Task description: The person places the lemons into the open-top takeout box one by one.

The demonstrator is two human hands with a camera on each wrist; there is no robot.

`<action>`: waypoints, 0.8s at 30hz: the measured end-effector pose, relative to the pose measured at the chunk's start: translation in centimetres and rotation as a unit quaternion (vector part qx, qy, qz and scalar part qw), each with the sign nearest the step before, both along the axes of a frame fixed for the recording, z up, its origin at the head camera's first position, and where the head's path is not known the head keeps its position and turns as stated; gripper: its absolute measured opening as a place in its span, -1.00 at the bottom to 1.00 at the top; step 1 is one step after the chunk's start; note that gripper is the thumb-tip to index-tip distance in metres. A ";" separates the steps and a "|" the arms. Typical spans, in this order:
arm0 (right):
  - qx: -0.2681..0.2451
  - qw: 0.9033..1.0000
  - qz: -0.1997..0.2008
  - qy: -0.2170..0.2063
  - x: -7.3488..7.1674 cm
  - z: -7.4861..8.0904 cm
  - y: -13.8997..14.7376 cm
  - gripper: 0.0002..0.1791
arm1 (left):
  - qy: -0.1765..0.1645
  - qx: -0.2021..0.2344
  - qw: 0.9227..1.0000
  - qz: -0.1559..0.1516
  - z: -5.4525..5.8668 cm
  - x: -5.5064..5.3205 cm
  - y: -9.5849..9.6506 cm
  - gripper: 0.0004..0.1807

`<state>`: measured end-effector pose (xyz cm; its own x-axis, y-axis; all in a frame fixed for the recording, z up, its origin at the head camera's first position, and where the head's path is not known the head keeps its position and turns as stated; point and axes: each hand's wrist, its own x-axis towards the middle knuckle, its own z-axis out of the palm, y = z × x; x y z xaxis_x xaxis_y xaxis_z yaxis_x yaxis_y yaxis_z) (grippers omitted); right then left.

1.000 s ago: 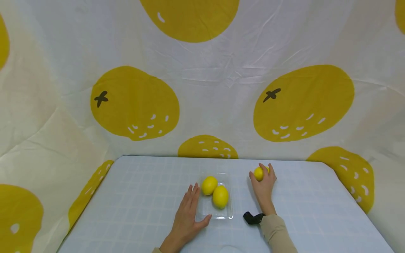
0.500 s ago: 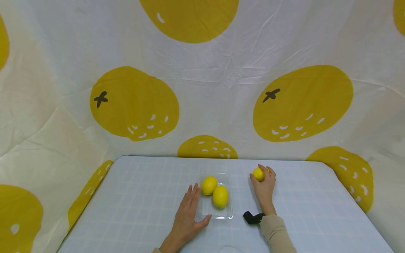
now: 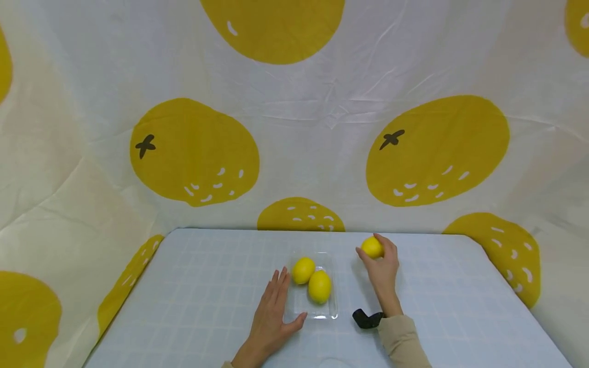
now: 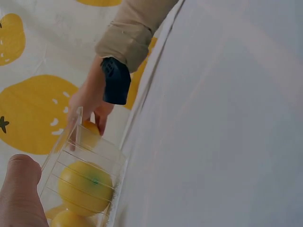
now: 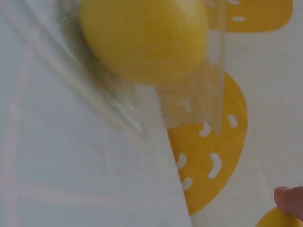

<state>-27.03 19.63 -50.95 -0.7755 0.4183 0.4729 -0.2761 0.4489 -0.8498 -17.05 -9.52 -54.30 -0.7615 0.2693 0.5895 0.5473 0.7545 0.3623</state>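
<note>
My right hand (image 3: 385,271) grips a yellow lemon (image 3: 371,247) between thumb and fingers, toward the table's far edge; it looks slightly raised. A clear plastic box (image 3: 313,313) stands left of it with two more lemons inside, one (image 3: 303,271) behind the other (image 3: 319,287). Along the box's left side lies my left hand (image 3: 272,319), fingers straight, thumb spread at the near corner. The left wrist view shows my thumb (image 4: 21,189) beside the box wall, a lemon (image 4: 85,187) through it. In the right wrist view, the gripped lemon (image 5: 277,220) is mostly cut off.
A pale checked cloth covers the table (image 3: 193,296). Behind it hangs a white curtain (image 3: 313,143) printed with big yellow fruits. A black wrist device (image 3: 367,319) sits by my right sleeve (image 3: 402,340).
My right hand has closed more firmly round the lemon and moved it slightly left and up in the head view. The left hand and the box have stayed put.
</note>
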 end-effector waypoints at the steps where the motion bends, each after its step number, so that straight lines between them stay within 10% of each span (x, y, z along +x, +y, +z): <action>1: -0.001 1.000 0.004 0.003 0.2 0.5 -0.2 -0.36 | 0.001 0.000 1.000 0.001 0.0 0.0 0.0 0.05; 15: 0.023 0.993 0.118 -0.009 4.1 6.3 -3.1 -0.35 | 0.003 0.002 1.000 -0.001 -0.4 -0.1 -0.2 0.03; 24: 0.050 0.970 0.238 -0.007 6.8 7.2 -5.4 -0.36 | -0.009 0.004 1.000 -0.003 -0.2 -0.1 -0.1 0.02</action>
<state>-20.25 14.26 -43.79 -0.8765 -0.0366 0.4800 -0.4607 0.3530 -0.8144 -17.12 -9.59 -54.55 -0.7702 0.2698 0.5779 0.5456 0.7479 0.3781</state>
